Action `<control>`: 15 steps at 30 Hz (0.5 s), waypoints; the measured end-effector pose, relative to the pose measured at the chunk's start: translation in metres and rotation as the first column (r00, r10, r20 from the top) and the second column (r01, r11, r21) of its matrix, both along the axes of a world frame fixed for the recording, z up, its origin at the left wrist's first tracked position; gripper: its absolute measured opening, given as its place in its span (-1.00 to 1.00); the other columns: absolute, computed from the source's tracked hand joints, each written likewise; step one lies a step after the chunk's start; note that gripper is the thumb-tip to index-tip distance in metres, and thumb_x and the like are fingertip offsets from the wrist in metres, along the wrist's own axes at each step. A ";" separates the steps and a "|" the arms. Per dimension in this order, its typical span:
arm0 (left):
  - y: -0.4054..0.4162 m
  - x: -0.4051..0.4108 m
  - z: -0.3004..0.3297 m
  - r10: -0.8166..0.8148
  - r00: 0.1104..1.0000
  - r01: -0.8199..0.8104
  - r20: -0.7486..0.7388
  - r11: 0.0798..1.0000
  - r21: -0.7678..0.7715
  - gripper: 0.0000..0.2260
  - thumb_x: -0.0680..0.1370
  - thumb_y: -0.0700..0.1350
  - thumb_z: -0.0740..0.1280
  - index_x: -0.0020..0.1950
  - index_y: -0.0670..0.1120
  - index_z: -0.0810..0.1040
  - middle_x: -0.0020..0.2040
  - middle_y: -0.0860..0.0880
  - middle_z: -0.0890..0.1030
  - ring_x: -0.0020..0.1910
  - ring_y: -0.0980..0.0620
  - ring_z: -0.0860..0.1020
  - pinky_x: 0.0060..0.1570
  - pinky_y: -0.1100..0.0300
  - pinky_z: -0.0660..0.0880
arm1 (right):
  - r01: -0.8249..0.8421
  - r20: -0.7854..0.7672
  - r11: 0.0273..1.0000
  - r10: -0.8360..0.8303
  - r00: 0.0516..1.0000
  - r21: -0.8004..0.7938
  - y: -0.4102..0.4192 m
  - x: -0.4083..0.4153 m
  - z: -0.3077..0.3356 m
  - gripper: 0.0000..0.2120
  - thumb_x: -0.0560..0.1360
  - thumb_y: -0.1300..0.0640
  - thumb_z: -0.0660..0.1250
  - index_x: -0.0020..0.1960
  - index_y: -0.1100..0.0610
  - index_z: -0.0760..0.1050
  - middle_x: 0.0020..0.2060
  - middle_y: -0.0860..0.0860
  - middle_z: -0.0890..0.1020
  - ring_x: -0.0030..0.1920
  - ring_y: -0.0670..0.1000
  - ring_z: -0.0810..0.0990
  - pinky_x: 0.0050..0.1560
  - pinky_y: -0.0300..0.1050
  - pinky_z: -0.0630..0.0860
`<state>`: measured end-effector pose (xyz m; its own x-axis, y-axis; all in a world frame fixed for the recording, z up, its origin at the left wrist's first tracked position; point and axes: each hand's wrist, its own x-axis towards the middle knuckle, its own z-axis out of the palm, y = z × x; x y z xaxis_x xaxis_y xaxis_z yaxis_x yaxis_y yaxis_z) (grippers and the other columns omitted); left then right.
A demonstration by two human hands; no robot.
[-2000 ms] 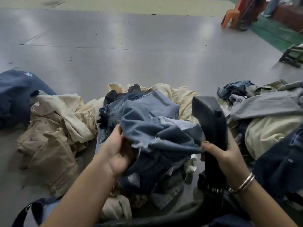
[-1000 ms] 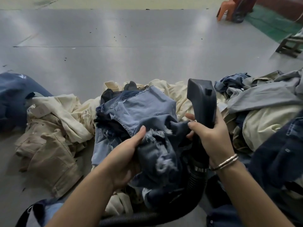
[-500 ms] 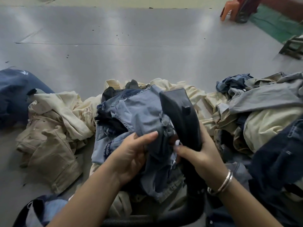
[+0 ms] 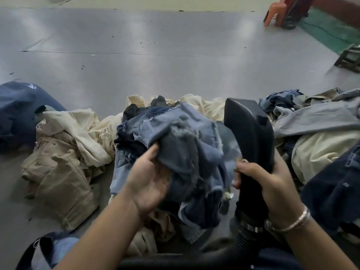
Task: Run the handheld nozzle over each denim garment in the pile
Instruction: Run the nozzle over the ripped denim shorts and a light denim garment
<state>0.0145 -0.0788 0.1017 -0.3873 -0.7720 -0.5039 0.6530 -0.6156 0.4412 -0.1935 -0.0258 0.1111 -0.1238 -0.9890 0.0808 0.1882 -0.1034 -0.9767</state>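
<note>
Both hands work at the near middle of the pile. Left hand (image 4: 150,184) lies palm up with its fingers curled into a bunch of frayed blue denim (image 4: 183,145), gripping it from below. Right hand (image 4: 266,182), with bangles (image 4: 292,224) on the wrist, is wrapped round the neck of the black nozzle (image 4: 251,131), which stands upright with its broad head just beside the denim on the right; whether head and cloth touch is hard to tell. Below the hand a metal ring joins the nozzle to a ribbed black hose (image 4: 229,254) that curves left along the bottom edge.

At the lower left corner lies a dark strap (image 4: 41,248) with pale blue cloth. Dark navy denim (image 4: 335,193) sits at the right, near the right forearm. Left of the held denim lie tan trousers (image 4: 58,178), and cream cloth (image 4: 83,129) spreads behind them. To the right are a cream garment (image 4: 319,154), grey cloth (image 4: 319,119) above it, and a crumpled blue piece (image 4: 280,100) farther back. A navy heap (image 4: 17,112) lies at the far left.

Beyond the pile stretches grey floor (image 4: 155,55). At the far right corner stand an orange stool (image 4: 274,13) and a green mat (image 4: 329,34).
</note>
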 end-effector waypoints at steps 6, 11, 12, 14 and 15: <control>-0.014 0.027 0.010 0.164 0.986 -0.165 -0.016 0.976 -0.145 -0.54 0.66 0.07 0.00 0.15 -0.22 0.56 0.04 -0.20 0.68 -0.05 -0.08 0.68 -0.27 0.00 0.63 | -0.359 -0.071 0.923 0.370 0.926 0.136 0.030 -0.011 0.005 -0.63 0.16 0.11 0.59 -0.07 0.07 0.58 -0.49 0.13 0.57 -0.53 0.09 0.55 -0.47 -0.25 0.48; -0.008 0.012 0.000 0.029 0.993 -0.012 0.113 0.989 -0.151 -0.50 0.64 0.13 0.00 0.29 -0.16 0.53 0.18 -0.15 0.62 0.15 -0.08 0.61 0.06 0.03 0.51 | -0.507 -0.146 0.839 0.537 0.831 0.200 0.037 0.013 -0.004 -0.44 0.33 0.25 0.41 0.21 -0.23 0.49 -0.34 -0.16 0.66 -0.33 -0.22 0.61 -0.34 -0.35 0.49; -0.006 0.009 -0.001 0.004 0.993 0.014 0.116 0.989 -0.148 -0.50 0.64 0.13 0.01 0.25 -0.15 0.58 0.17 -0.15 0.63 0.13 -0.08 0.62 0.04 0.04 0.50 | -0.461 -0.171 0.861 0.497 0.851 0.213 0.035 0.017 -0.005 -0.48 0.32 0.26 0.40 0.18 -0.18 0.51 -0.37 -0.15 0.65 -0.35 -0.23 0.60 -0.34 -0.37 0.46; -0.005 0.006 -0.004 -0.023 0.995 0.037 0.101 0.989 -0.141 -0.49 0.63 0.13 0.02 0.14 -0.15 0.65 0.13 -0.15 0.65 0.06 -0.08 0.65 -0.01 0.03 0.55 | -0.379 -0.176 0.898 0.420 0.890 0.223 0.031 0.023 -0.005 -0.57 0.30 0.28 0.38 0.06 -0.12 0.56 -0.43 -0.11 0.62 -0.41 -0.20 0.57 -0.36 -0.35 0.44; -0.005 0.006 -0.004 -0.016 0.996 0.028 0.090 0.990 -0.135 -0.50 0.63 0.13 0.03 0.11 -0.15 0.66 0.11 -0.16 0.66 0.03 -0.09 0.66 -0.05 0.03 0.60 | -0.351 -0.165 0.909 0.390 0.906 0.223 0.029 0.026 -0.005 -0.60 0.29 0.28 0.37 0.02 -0.12 0.57 -0.44 -0.09 0.60 -0.43 -0.17 0.56 -0.39 -0.31 0.45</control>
